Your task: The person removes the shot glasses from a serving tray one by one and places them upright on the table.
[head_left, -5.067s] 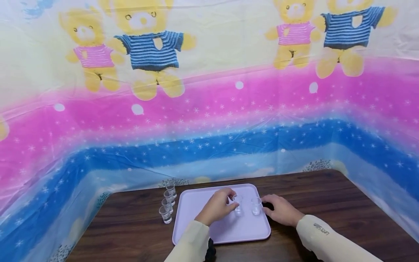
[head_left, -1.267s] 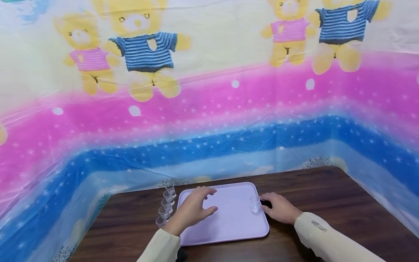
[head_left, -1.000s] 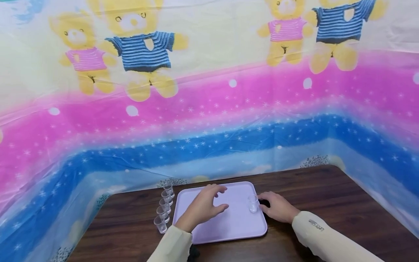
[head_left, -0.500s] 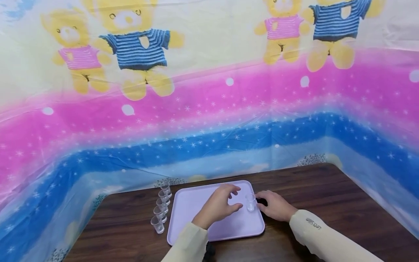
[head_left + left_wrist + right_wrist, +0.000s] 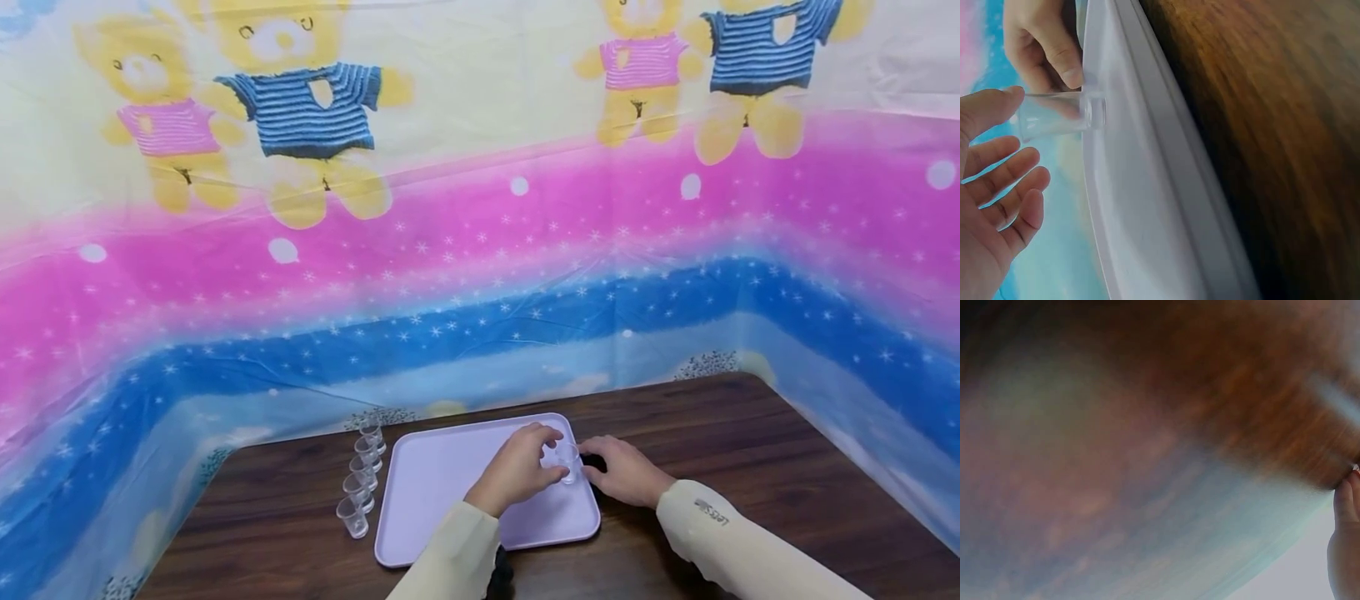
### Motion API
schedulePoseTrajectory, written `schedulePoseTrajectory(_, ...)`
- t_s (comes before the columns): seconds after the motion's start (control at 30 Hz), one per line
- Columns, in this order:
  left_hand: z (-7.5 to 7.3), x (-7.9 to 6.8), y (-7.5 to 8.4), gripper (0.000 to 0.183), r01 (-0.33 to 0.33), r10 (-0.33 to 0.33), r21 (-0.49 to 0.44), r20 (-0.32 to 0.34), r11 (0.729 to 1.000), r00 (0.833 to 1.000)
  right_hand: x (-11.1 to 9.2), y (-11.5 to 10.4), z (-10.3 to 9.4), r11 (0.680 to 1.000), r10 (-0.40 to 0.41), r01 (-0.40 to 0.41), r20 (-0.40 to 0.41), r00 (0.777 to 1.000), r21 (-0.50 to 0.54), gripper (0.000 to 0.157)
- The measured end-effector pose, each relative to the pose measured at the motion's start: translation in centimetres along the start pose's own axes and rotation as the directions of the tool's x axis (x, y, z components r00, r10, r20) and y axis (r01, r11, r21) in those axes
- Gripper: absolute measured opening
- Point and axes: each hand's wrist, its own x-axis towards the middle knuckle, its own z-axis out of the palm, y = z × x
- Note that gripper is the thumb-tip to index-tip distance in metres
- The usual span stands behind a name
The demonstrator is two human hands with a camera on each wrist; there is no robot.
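Observation:
One small clear plastic cup [image 5: 568, 468] stands upright on the lilac tray [image 5: 427, 492], close to its right edge. My left hand [image 5: 517, 471] reaches over the tray, thumb and fingers spread around the cup's left side. In the left wrist view, the thumb tip overlaps the cup's rim [image 5: 1022, 125] while the other fingers stay apart from it. My right hand [image 5: 624, 471] rests at the tray's right edge, fingers loosely bent beside the cup. The right wrist view catches just part of a hand [image 5: 1349, 550] at its border.
Left of the tray, several matching clear cups [image 5: 352, 518] stand in a line on the dark wooden table [image 5: 712, 442]. A cloth printed with bears [image 5: 480, 275] hangs behind and around the table.
Five seconds ago two cups stood on the tray; now one does, and the line at left is one cup longer. My left hand has swung back rightward to the remaining cup.

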Motion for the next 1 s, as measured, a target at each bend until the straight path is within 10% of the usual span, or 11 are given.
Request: schedulePoseTrajectory(1.0, -0.63, -0.51, 0.89, 0.024, -0.009, 0.012, 0.086, -0.032, 0.996, 0.999, -0.29, 0.12, -0.29, 0.999, -0.030, 0.030, 0.014, 0.999, 0.017, 0.033)
